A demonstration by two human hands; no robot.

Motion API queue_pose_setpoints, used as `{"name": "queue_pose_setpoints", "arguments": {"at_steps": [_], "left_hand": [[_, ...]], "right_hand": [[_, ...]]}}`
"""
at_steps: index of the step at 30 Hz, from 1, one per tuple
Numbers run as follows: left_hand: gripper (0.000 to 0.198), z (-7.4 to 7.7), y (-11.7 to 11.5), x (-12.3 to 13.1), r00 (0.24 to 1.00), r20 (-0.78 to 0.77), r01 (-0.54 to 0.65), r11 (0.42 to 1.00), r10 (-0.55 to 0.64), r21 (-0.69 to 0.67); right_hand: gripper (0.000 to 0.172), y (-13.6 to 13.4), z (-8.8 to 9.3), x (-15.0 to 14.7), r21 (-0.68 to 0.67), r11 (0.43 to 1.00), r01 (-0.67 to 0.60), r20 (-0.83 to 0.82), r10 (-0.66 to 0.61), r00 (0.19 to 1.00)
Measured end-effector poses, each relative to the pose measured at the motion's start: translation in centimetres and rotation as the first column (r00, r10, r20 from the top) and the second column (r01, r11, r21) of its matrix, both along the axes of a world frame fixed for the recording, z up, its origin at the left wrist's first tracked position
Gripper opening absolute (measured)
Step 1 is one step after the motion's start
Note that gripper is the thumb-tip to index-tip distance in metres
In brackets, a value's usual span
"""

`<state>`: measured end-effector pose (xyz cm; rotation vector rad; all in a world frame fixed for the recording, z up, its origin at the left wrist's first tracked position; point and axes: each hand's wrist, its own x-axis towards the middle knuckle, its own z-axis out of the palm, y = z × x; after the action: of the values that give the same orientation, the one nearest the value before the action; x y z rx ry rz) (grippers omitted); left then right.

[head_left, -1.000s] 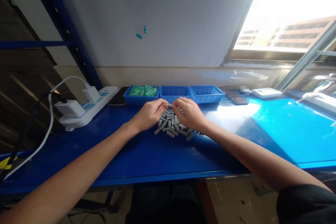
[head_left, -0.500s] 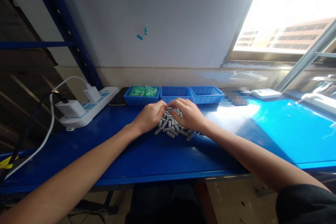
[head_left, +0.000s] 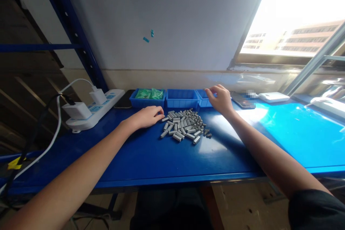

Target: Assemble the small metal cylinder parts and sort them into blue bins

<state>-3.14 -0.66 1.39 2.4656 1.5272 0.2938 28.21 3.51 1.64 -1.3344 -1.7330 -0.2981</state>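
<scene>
A pile of grey metal cylinders lies on the blue table, with smaller dark screw-like pieces at its right side. My left hand rests at the pile's left edge, fingers curled, its fingertips at one cylinder; whether it grips that cylinder is unclear. My right hand is raised over the right blue bin, thumb and forefinger pinched on something too small to make out. The middle blue bin stands behind the pile.
The left blue bin holds green packets. A white power strip with plugs and cables is at the left, beside a dark phone. Another phone and a white device lie at the back right.
My hands have parted. The right moved right and up from the pile to the right bin; the left drew back slightly left. More of the pile now shows.
</scene>
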Motion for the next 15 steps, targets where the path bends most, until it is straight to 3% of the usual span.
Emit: {"name": "queue_pose_setpoints", "arguments": {"at_steps": [6, 11, 15], "left_hand": [[0.037, -0.5, 0.4, -0.3, 0.999, 0.044, 0.021, 1.000, -0.021, 0.006], [0.037, -0.1, 0.2, -0.4, 0.998, 0.009, 0.058, 0.998, -0.058, -0.016], [0.030, -0.8, 0.7, -0.1, 1.000, 0.015, 0.027, 0.999, -0.027, 0.026]], "right_hand": [[0.028, 1.5, -1.3, 1.9, -0.020, 0.999, 0.049, -0.042, -0.050, 0.998], [0.028, 1.2, -1.3, 0.5, -0.036, 0.997, -0.062, -0.007, 0.062, 0.998], [0.029, 1.3, -1.3, -1.4, -0.090, 0.990, -0.107, 0.122, 0.117, 0.986]]}}
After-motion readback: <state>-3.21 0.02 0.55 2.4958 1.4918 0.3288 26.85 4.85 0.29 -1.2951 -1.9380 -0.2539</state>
